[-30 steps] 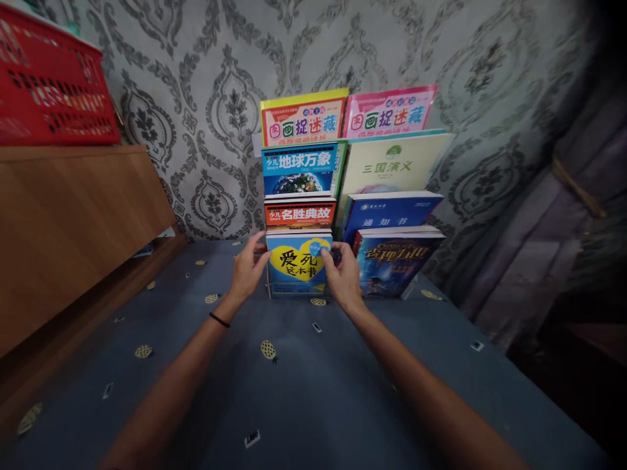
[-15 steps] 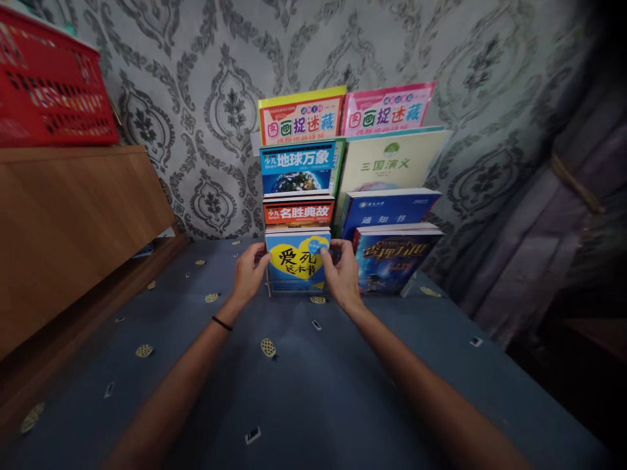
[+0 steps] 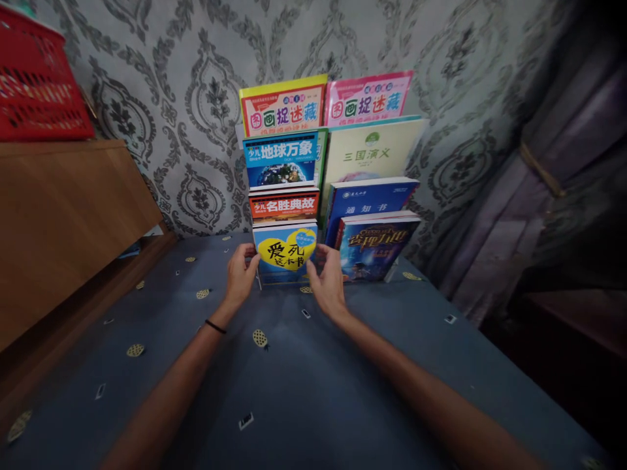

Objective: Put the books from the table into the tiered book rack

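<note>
A blue book with a yellow heart (image 3: 286, 253) on its cover stands upright in the front left of a stepped group of books. My left hand (image 3: 241, 273) is at the book's left edge, thumb and fingers curled round that side. My right hand (image 3: 327, 281) grips the opposite edge, its thumb by the lower right of the cover and its fingertips hidden behind. Directly behind stands an orange-topped book (image 3: 284, 207), with a blue globe book (image 3: 281, 162) farther back. Right of my right hand is a dark blue storybook (image 3: 375, 251).
Taller books, a yellow-edged one (image 3: 284, 108) and a pink one (image 3: 368, 98), stand at the back near the patterned wall. On the left, a wooden cabinet (image 3: 63, 222) carries a red basket (image 3: 39, 78). A grey curtain (image 3: 509, 196) hangs right of the blue cloth (image 3: 284, 391).
The view has shifted, so the books appear farther left and slightly higher. My right thumb has slid down from the cover's upper right to its lower right edge. My left hand keeps its place.
</note>
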`<state>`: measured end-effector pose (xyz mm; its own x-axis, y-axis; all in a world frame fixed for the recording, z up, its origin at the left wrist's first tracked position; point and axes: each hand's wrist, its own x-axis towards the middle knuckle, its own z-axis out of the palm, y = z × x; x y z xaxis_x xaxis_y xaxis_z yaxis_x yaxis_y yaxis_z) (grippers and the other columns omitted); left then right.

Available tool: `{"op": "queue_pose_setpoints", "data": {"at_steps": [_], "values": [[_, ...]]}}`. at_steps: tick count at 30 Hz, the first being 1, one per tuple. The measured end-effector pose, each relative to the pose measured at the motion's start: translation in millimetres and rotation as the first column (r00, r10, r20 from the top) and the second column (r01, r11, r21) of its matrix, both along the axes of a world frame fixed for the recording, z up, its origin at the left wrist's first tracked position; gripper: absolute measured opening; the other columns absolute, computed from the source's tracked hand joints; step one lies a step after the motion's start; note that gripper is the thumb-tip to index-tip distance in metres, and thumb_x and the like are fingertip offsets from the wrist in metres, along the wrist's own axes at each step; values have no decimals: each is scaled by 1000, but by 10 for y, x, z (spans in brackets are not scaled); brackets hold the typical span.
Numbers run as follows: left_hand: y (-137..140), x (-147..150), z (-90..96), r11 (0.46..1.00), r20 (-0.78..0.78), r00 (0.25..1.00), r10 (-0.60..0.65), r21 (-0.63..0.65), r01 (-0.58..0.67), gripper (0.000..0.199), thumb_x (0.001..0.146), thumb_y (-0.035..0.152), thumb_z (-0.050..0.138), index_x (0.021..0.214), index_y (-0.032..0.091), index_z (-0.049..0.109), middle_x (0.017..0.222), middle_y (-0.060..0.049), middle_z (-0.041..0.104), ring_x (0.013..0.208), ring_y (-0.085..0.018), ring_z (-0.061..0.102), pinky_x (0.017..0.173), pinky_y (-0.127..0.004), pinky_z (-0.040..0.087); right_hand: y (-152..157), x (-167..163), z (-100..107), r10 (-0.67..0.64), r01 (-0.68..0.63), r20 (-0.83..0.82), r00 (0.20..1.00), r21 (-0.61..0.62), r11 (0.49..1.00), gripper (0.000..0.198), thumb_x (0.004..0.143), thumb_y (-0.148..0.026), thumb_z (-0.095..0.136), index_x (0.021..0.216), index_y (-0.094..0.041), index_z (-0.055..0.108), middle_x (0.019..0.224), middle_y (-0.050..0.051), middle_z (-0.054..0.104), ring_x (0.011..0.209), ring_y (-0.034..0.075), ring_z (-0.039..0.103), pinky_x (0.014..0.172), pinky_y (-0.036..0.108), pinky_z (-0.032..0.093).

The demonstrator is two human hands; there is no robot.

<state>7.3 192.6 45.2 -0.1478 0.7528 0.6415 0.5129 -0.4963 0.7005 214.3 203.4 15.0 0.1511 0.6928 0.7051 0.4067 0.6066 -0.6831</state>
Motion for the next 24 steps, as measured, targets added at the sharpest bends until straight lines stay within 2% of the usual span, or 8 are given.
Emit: {"op": "queue_pose_setpoints", "data": {"at_steps": [3,6,10,15,24], "values": [[8,0,-14,1000,-10,1000,18,-10,-18,19,89,31,58,103,18,62,101,-8,69,94,-20,66,76,-31,55,-81,9,-210,19,-17,36,999,-51,999,40,90,-32,48,128,-19,49,114,15,58,109,29,58,95,51,50],[22,-6,-15,999,-22,999,27,-16,-27,20,88,30,58,103,18,63,101,-9,69,93,-21,66,75,-31,55,-92,25,-318,31,-26,55,998,-82,996,40,89,-27,46,128,-19,52,114,14,57,107,28,58,94,50,51],[30,-34,7,999,-65,998,21,-27,-23,24,88,32,57,105,17,65,102,-9,69,93,-21,66,75,-32,55,-72,37,-320,6,9,112,994,-131,991,43,87,-23,45,128,-17,56,118,15,55,110,29,57,97,49,50],[31,-51,46,998,-140,989,45,-32,-50,23,89,34,55,100,17,67,96,-7,70,89,-21,65,72,-30,54,-82,62,-295,-42,87,202,979,-219,972,43,85,-19,46,124,-15,64,115,15,55,111,29,56,99,46,49],[5,25,70,993,-228,967,116,-4,-120,15,89,28,52,91,19,65,89,-6,68,85,-21,64,76,-33,54,-68,80,-344,-38,76,198,979,-187,979,43,84,-16,45,122,-15,66,114,15,54,109,30,56,98,49,51]]}}
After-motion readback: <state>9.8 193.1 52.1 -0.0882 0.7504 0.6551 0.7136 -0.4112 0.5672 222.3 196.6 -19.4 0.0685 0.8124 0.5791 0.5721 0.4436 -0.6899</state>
